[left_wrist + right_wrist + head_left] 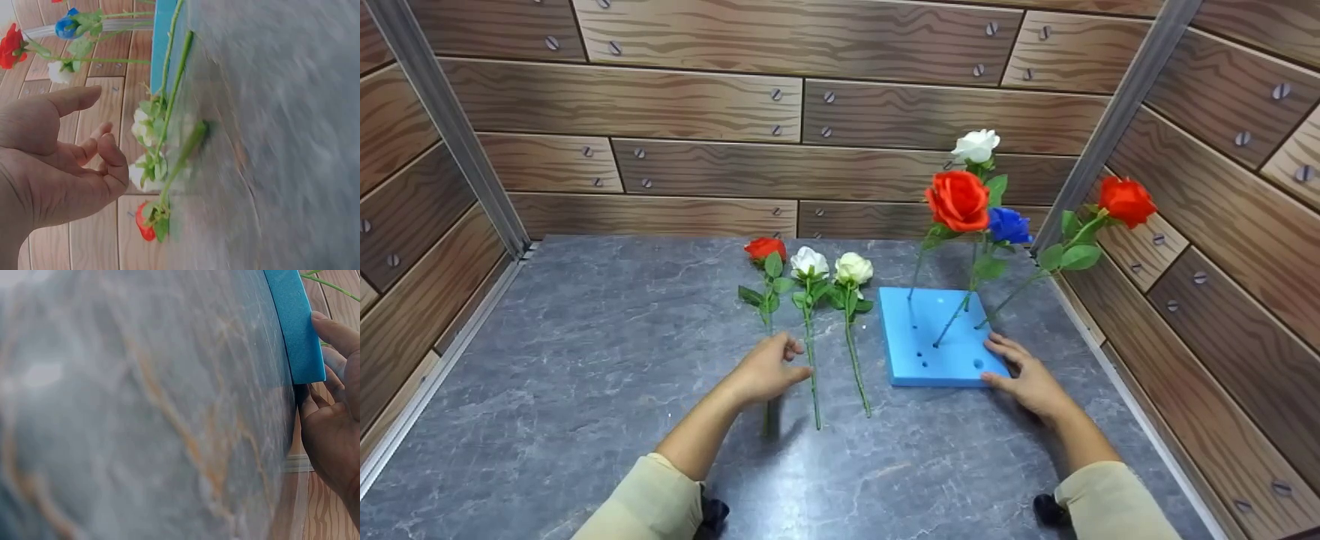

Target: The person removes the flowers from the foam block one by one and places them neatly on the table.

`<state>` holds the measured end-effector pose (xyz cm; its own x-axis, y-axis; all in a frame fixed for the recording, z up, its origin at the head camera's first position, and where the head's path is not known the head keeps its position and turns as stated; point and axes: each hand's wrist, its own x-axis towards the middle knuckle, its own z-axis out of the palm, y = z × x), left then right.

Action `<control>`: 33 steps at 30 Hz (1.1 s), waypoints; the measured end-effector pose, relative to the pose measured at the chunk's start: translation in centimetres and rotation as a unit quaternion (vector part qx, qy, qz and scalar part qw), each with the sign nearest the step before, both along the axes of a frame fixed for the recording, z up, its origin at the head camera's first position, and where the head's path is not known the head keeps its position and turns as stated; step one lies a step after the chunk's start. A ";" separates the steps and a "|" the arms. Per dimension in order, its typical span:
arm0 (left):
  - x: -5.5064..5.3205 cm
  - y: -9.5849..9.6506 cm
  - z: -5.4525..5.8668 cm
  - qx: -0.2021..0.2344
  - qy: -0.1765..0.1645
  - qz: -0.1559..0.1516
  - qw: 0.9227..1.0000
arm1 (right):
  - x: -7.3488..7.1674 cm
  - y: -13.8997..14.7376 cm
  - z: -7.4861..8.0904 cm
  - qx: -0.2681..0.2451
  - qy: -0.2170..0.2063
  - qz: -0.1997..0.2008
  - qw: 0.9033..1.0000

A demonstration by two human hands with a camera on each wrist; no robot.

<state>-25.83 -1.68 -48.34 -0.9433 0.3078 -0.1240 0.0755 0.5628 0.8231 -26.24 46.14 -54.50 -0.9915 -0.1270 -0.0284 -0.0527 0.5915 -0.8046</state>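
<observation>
A red rose [766, 250], a white rose [810, 262] and a cream rose [853, 268] lie side by side on the grey tabletop, stems towards me. Above the red rose's stem hovers my left hand [766, 369], fingers loosely bent and nothing in them; the left wrist view shows its palm [73, 174] apart from the stems. My right hand [1033, 380] holds the near right corner of a blue foam block [904, 360], thumb at the corner and fingers along the side. Standing in the block are a large red rose [958, 200], a white rose [976, 146], a blue rose [1009, 226] and a leaning red rose [1126, 202].
Several small holes [919, 354] show in the block's top. Wood-patterned panels [697, 112] enclose the back and both sides of the table [585, 337]. The leaning red rose reaches out towards the right panel [1230, 300].
</observation>
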 end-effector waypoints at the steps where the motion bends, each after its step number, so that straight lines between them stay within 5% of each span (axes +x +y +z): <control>1: 0.0 0.3 0.1 0.009 0.001 -0.003 1.000 | 0.0 0.0 0.0 -0.002 -0.002 -0.001 1.000; 21: -0.8 7.1 0.3 0.155 0.048 0.017 0.987 | 0.1 -0.1 0.1 0.003 0.003 0.000 1.000; 33: -0.6 10.8 -1.7 0.197 0.052 0.008 0.979 | 0.3 0.0 0.2 -0.005 -0.008 -0.001 1.000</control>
<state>-26.42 9.17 -50.02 -0.9496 0.2980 0.0975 0.1636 0.2055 0.9649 -25.96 46.09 -54.34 -0.9913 -0.1250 -0.0422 -0.0391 0.5837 -0.8110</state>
